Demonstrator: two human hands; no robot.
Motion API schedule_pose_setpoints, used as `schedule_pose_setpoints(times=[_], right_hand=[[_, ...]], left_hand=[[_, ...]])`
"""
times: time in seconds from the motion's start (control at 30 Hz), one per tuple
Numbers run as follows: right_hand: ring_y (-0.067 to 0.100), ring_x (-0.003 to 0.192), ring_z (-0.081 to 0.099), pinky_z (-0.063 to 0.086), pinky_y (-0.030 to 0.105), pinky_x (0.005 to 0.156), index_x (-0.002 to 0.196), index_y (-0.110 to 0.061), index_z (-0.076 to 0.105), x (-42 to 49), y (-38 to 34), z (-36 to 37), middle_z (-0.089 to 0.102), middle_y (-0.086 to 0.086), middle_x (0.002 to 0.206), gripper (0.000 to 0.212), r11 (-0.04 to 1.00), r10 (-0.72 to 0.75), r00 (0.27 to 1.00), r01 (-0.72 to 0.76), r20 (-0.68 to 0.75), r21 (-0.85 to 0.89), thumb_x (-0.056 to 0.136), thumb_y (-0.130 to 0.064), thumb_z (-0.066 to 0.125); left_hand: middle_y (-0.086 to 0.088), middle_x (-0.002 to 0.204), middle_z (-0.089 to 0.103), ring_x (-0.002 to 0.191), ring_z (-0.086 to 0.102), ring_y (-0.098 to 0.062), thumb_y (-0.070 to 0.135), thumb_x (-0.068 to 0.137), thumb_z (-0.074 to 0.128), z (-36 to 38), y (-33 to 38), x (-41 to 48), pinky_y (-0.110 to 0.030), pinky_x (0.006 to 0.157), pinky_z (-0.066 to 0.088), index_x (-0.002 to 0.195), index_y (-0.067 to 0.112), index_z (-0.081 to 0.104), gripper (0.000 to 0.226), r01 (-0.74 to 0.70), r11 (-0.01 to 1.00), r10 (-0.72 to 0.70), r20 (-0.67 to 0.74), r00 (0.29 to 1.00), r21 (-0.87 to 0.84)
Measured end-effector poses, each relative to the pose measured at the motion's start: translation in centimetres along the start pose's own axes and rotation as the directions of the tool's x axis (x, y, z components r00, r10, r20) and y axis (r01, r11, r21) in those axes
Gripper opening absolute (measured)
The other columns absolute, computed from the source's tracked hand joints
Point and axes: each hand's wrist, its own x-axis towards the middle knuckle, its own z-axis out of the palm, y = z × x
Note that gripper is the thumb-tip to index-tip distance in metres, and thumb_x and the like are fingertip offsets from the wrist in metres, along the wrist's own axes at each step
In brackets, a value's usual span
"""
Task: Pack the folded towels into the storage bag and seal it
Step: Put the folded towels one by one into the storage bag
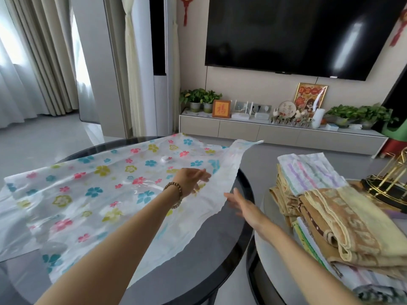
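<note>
Here the storage bag (92,183), clear film printed with pink, blue and yellow flowers, lies spread flat across a dark round counter (220,249), its right edge lifted off the glass and a small white valve (165,159) on its far part. The left hand (191,180), with a bead bracelet (176,192) at the wrist, reaches over the bag's right end; its fingers (203,173) look stretched out but are blurred, so I cannot tell whether they pinch the film. The right hand (244,209) hangs just beside that raised edge, fingers (233,198) straight and loosely spread, holding nothing. The folded towels (330,216) are stacked on a second round counter (271,260) to the right, apart from the bag, with a gold wire stand (389,179) behind them. Woven letters run along the top brown towel's band, not fully readable. Far off, a television (297,29) hangs above a low cabinet (275,133) carrying potted plants (198,97) and a framed sign (221,109) reading 福.
</note>
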Motion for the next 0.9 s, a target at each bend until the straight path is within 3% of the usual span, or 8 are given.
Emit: schedule_pose_setpoints(times=[0.17,0.33,0.4,0.53,0.63,0.7,0.8,0.9], right_hand=[[0.017,0.117,0.053,0.040,0.030,0.100,0.128,-0.020,0.052,-0.3,-2.7,-7.9,0.054,-0.002,0.130,0.042,0.995,-0.098,0.990,0.097,-0.099,-0.012,0.099,-0.041,0.031],[0.015,0.116,0.055,0.037,0.023,0.095,0.110,-0.019,0.060,-0.3,-2.7,-16.5,0.061,0.001,0.118,0.022,0.980,-0.193,0.921,0.194,-0.337,-0.032,0.092,-0.029,0.055],[0.018,0.122,0.052,0.037,0.024,0.093,0.115,-0.014,0.058,0.7,-1.9,-19.4,0.058,0.003,0.122,0.030,0.981,-0.193,0.894,0.183,-0.405,-0.064,0.087,-0.026,0.062],[0.021,0.134,0.037,0.034,0.030,0.099,0.138,-0.014,0.039,2.3,-0.5,-24.5,0.038,0.003,0.146,0.076,0.978,-0.050,0.880,-0.053,-0.472,-0.203,0.076,-0.045,0.071],[0.027,0.140,0.028,0.032,0.038,0.106,0.147,-0.011,0.020,2.4,0.6,-27.5,0.021,0.009,0.156,0.102,0.953,0.169,0.863,-0.266,-0.476,-0.144,0.071,-0.056,0.070],[0.029,0.141,0.028,0.033,0.037,0.103,0.148,-0.007,0.018,2.5,1.4,-28.5,0.020,0.010,0.157,0.106,0.937,0.268,0.860,-0.338,-0.434,-0.092,0.071,-0.059,0.069],[0.029,0.137,0.034,0.036,0.035,0.096,0.142,-0.001,0.031,3.0,2.3,-28.9,0.031,0.012,0.152,0.096,0.916,0.303,0.858,-0.382,-0.415,-0.121,0.072,-0.056,0.069],[0.030,0.139,0.031,0.033,0.037,0.104,0.140,0.000,0.035,3.5,2.6,-28.8,0.029,0.014,0.153,0.090,0.915,0.328,0.852,-0.394,-0.409,-0.087,0.074,-0.047,0.072]], left_hand=[[0.001,0.100,0.065,0.058,0.051,-0.011,0.032,0.096,0.041,2.4,2.2,2.5,-0.018,0.052,0.048,0.107,0.011,0.068,0.036,-0.015,1.000,0.014,-0.009,1.000,-0.018],[0.000,0.097,0.064,0.057,0.049,-0.011,0.032,0.097,0.041,6.1,3.6,4.6,-0.011,0.043,0.044,0.106,0.011,0.068,0.035,-0.040,0.999,0.040,0.014,0.999,-0.025],[0.002,0.095,0.063,0.057,0.049,-0.010,0.033,0.097,0.040,7.4,4.0,5.3,-0.012,0.044,0.043,0.104,0.014,0.068,0.034,-0.045,0.999,0.045,0.015,0.999,-0.023],[0.001,0.093,0.064,0.056,0.049,-0.011,0.033,0.097,0.040,9.1,4.0,6.8,-0.011,0.043,0.043,0.102,0.015,0.068,0.034,-0.052,0.999,0.052,0.017,0.999,-0.010],[-0.001,0.094,0.065,0.055,0.049,-0.012,0.032,0.096,0.041,9.8,3.6,7.6,-0.012,0.042,0.043,0.100,0.016,0.069,0.032,-0.060,0.998,0.060,0.017,0.998,-0.005],[-0.002,0.094,0.065,0.055,0.049,-0.013,0.030,0.096,0.040,10.1,3.2,7.9,-0.011,0.041,0.043,0.100,0.016,0.068,0.032,-0.066,0.998,0.066,0.017,0.998,-0.002],[-0.002,0.093,0.065,0.055,0.049,-0.014,0.029,0.097,0.040,10.5,2.9,8.2,-0.010,0.041,0.043,0.101,0.017,0.068,0.031,-0.072,0.997,0.071,0.021,0.997,0.008],[-0.002,0.093,0.064,0.056,0.049,-0.015,0.028,0.097,0.039,11.0,2.8,8.3,-0.010,0.041,0.043,0.105,0.013,0.067,0.032,-0.066,0.998,0.066,0.012,0.998,0.016]])
